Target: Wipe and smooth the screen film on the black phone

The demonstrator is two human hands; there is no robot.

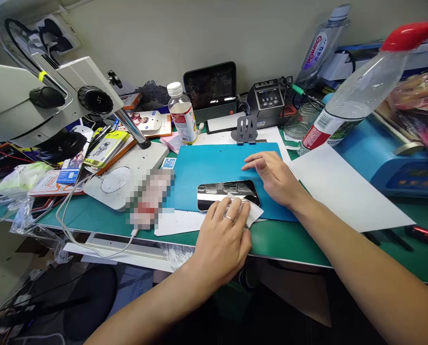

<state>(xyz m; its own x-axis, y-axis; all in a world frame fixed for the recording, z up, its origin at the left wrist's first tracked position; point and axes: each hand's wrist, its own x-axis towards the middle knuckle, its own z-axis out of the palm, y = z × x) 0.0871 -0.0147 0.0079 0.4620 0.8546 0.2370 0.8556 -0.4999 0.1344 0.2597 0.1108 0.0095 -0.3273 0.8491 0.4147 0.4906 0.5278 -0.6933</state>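
Note:
A smartphone (228, 188) with a dark, glossy, reflecting face lies flat on the blue mat (207, 160). My left hand (223, 235), with a ring on one finger, presses a white wipe (254, 214) onto the phone's near right part. The fingers rest over the wipe and hide some of it. Just right of the phone, my right hand (273, 175) hovers over the mat with its fingers stretched to the left and apart, holding nothing.
A microscope (66, 91) stands at left, beside a blurred-out object (151, 196) with a cable. Behind the mat are a drink bottle (183, 115), a small screen (210, 86) and a grey stand (246, 129). At right, a red-capped bottle (361, 96) leans above white paper (346, 187).

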